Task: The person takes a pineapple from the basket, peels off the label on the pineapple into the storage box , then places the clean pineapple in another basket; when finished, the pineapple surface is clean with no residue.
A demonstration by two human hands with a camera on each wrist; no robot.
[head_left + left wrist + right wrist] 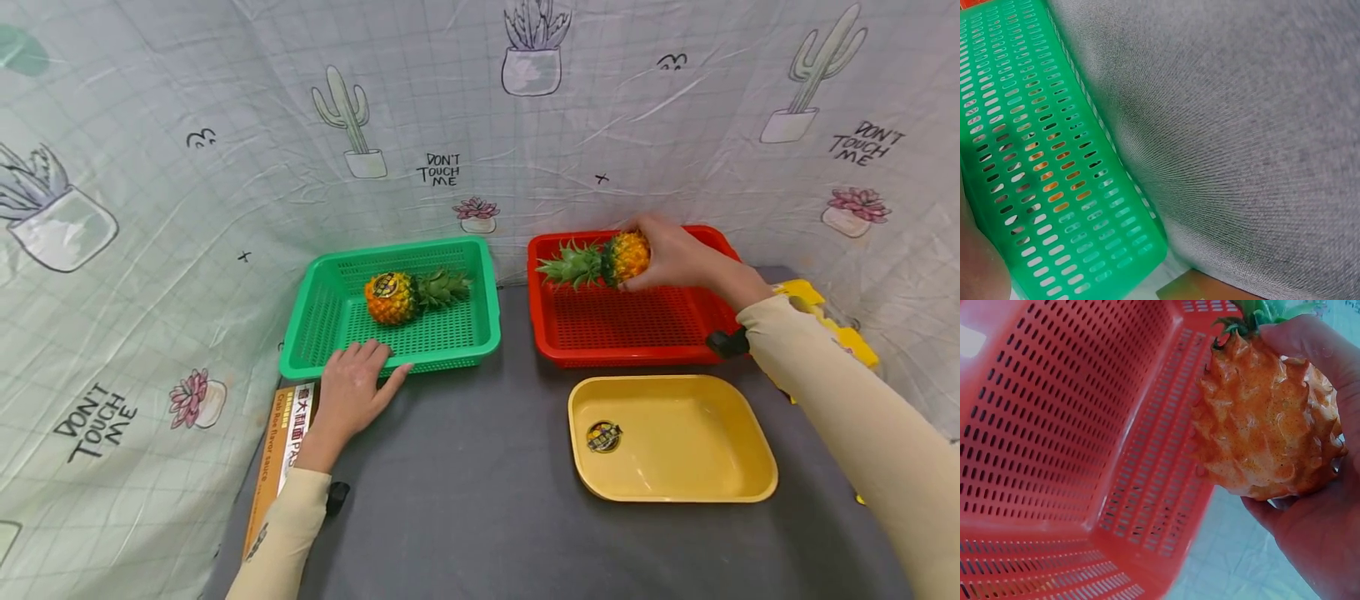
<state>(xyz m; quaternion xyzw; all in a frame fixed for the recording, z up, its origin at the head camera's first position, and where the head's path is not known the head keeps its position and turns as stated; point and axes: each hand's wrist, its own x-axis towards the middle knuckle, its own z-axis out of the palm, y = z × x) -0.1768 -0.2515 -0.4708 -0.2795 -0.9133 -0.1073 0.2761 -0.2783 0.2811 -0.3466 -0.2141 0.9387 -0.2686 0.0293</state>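
My right hand (667,254) grips a small orange pineapple (628,257) by its body, over the back of the red basket (630,358). Its green leaves point left in the head view. The right wrist view shows the thumb near the leaf base of the pineapple (1266,419) and fingers around its far side. A second pineapple (392,298), with a round dark sticker, lies in the green basket (491,317), leaves to the right. My left hand (352,387) rests its fingers on that basket's front rim, thumb spread. In the left wrist view the green basket (1104,212) shows its slotted side.
A yellow tray (675,442) with a round sticker inside sits in front of the red basket. An orange-and-white pasta box (281,442) lies by the left forearm. Yellow packaging (843,333) is beyond the right wrist. A printed cloth (420,108) hangs behind the baskets.
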